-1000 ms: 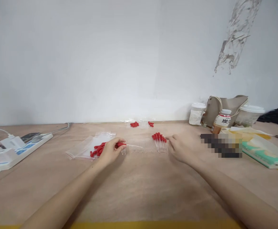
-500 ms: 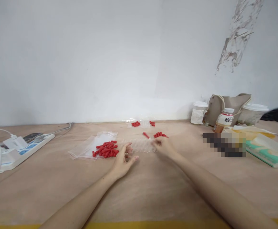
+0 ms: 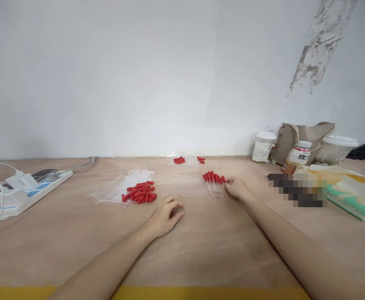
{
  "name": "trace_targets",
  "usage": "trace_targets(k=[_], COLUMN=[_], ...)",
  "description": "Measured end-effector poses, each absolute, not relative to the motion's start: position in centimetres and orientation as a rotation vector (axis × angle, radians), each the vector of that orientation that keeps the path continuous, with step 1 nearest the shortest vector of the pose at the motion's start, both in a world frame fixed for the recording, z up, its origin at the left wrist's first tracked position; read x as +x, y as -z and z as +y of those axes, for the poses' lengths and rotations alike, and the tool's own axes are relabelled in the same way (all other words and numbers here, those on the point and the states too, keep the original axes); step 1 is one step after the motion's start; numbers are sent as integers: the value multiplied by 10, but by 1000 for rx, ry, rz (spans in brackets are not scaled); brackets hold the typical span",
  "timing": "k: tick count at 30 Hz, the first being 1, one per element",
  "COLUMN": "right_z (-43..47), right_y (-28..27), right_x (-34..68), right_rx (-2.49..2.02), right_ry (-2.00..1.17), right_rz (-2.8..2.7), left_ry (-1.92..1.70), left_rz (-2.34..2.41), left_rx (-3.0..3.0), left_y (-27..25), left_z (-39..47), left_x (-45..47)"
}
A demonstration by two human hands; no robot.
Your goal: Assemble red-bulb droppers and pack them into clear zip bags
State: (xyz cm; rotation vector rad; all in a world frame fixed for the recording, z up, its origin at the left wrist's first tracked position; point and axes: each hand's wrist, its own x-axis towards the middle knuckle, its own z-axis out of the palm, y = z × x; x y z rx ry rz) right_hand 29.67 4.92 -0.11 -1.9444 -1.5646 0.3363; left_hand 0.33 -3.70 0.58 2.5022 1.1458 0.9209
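On the table, left of centre, my left hand [image 3: 166,216] rests with curved fingers, thumb apart from them, holding nothing. Beyond it lies a row of thin clear glass dropper tubes [image 3: 182,188], side by side. To their right is a group of droppers with red rubber bulbs [image 3: 212,177] on their far ends. My right hand [image 3: 237,188] is at the right end of this group, fingers pinched together; a thin clear dropper tube [image 3: 229,179] sticks out at its fingertips. Part of that dropper is hidden by the fingers. A heap of loose red bulbs [image 3: 141,193] lies left of the tubes.
Clear plastic bags [image 3: 113,189] lie by the bulb heap, and more bagged red pieces [image 3: 179,160] near the wall. A power strip [image 3: 32,196] with cables stands left. At right are a lidded cup [image 3: 263,148], a bottle [image 3: 298,157], a bag and a tissue pack [image 3: 354,198].
My right hand has moved right, from the tubes to the end of the red-bulbed droppers, carrying a red-bulbed dropper. My left hand has lowered onto the table, nearer me.
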Motion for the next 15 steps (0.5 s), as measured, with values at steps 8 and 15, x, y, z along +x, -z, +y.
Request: trace_targets(k=[8, 15], right_z=[49, 37], right_y=[-1, -15], right_x=[301, 277], right_rx=[-1995, -1779], right_ry=[-331, -38], right_rz=[-1564, -1559], left_ry=[-905, -894], left_rz=[1118, 1214], left_rx=[2514, 2600], left_y=[-5, -8], left_z=[-36, -32], left_x=[3, 1])
